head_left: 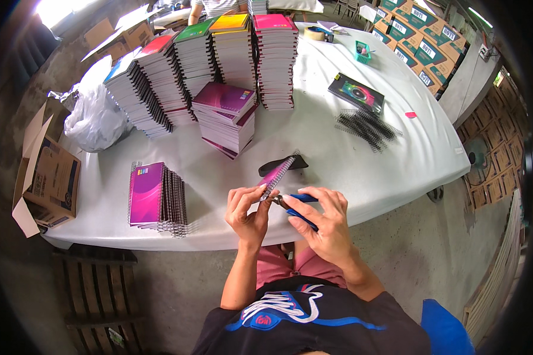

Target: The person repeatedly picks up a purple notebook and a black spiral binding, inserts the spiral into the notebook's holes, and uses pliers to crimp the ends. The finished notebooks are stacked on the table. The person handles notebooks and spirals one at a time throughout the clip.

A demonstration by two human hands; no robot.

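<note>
My left hand [246, 214] is closed on a purple spiral notebook [275, 173], which it holds tilted near the table's front edge. The wire coil runs along the notebook's right side. In my right hand [330, 223] are pliers with blue handles [302, 220]. Their metal jaws are at the near end of the coil, by my left fingertips; whether they grip the wire is too small to tell. Just behind the notebook lies a flat black object [296, 162]. To the left sits a stack of purple spiral notebooks [146, 194] with their coils on.
Tall piles of notebooks with red [157, 44], green and other covers stand at the back, behind a purple pile [226, 98]. Loose black coils [368, 127] and a black box [356, 93] lie right. A plastic bag [95, 121] and open carton [53, 177] stand left.
</note>
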